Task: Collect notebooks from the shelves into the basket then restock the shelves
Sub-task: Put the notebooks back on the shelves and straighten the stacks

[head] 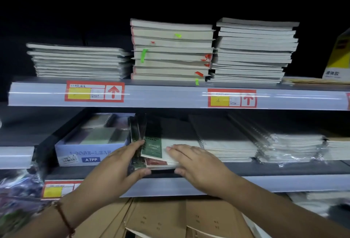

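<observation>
Two hands at the lower shelf (pixel 265 169). Left hand (pixel 121 160) grasps upright dark notebooks (pixel 137 133), thumb near, fingers far. Right hand (pixel 197 163) lies flat, fingers straight, on a low stack of notebooks (pixel 161 154). Blue box (pixel 91 150) sits just left. Basket not visible.

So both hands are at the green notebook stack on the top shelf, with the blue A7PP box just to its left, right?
Not quite. The head view shows the left hand and right hand at the green notebook stack on the middle shelf, under the price-label rail, not the top shelf. The blue A7PP box does sit just to its left.
</observation>
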`<state>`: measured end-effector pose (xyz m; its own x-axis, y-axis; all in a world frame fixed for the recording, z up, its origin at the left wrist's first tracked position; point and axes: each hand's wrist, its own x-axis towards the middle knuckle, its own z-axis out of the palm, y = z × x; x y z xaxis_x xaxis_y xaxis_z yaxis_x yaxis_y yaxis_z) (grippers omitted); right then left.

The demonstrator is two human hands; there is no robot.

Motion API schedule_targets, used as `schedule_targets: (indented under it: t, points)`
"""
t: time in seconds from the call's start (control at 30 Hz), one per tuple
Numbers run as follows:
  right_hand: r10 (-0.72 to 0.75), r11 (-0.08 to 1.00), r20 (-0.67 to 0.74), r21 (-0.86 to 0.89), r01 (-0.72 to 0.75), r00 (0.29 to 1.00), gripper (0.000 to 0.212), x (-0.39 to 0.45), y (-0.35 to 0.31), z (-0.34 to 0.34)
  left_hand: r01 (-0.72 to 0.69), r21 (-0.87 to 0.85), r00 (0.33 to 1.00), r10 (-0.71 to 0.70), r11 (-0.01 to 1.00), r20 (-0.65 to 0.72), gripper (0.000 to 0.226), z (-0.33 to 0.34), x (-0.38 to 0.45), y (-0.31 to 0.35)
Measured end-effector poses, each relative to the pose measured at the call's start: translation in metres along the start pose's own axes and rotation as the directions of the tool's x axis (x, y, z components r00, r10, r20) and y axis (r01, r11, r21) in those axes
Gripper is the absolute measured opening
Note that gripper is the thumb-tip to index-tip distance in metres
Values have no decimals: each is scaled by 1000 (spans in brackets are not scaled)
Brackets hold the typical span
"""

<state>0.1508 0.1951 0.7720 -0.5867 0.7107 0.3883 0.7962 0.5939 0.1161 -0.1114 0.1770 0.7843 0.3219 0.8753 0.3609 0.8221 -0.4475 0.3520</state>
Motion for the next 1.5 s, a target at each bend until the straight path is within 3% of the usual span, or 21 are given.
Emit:
schedule_targets:
  t: [0.1, 0.2, 0.27, 0.37, 0.43, 0.57, 0.77, 0.87, 0.97, 1.13, 1.27, 1.37, 1.5]
  points:
    - [-23, 1000, 35, 3, 23, 999, 57, 5, 15, 6, 13, -61, 999, -10, 998, 47, 75, 1, 5, -9]
    - [-39, 999, -17, -13, 39, 999, 51, 7, 19, 10, -11, -132, 995, 25, 991, 100, 68, -1, 12, -22]
    - [-50, 999, -46, -23, 49, 998, 46, 8, 20, 13, -44, -49, 995, 48, 998, 92, 62, -1, 16, -28]
    - [-67, 998, -73, -8, 66, 995, 48, 11, 24, 18, -148, 202, 981, 169, 968, -92, 53, 4, 21, -30]
    - [-70, 997, -89, -27, 68, 994, 46, 11, 24, 21, -167, 265, 971, 205, 950, -123, 55, 10, 17, -28]
    - [-70, 997, -90, -46, 66, 993, 46, 12, 22, 24, -107, 247, 977, 148, 963, -156, 65, 20, 9, -21]
    - [-91, 987, -88, -139, 78, 992, 48, 21, 21, 23, -251, 297, 931, 314, 921, -187, 53, 27, 34, -22]
    - [-40, 995, -6, -94, 39, 999, 55, 38, 20, 21, -254, 298, 936, 311, 920, -164, 44, 33, 48, -29]
    - [37, 996, 75, -89, -30, 997, 61, 56, 21, 18, -204, 393, 926, 307, 897, -221, 38, 38, 60, -29]
    - [53, 991, 45, -126, -47, 998, 58, 59, 19, 19, -175, 501, 897, 347, 848, -273, 47, 39, 62, -27]
    - [166, 985, 46, -60, -163, 985, 64, 44, 10, 16, -104, 540, 918, 290, 835, -272, 52, 36, 58, -28]
    - [276, 958, -60, -69, -279, 959, 66, 27, 9, 25, 17, 536, 942, 166, 844, -291, 63, 33, 56, -33]
    - [403, 913, -63, -50, -406, 913, 64, 30, 6, 32, 102, 518, 979, 6, 849, -203, 72, 34, 60, -28]
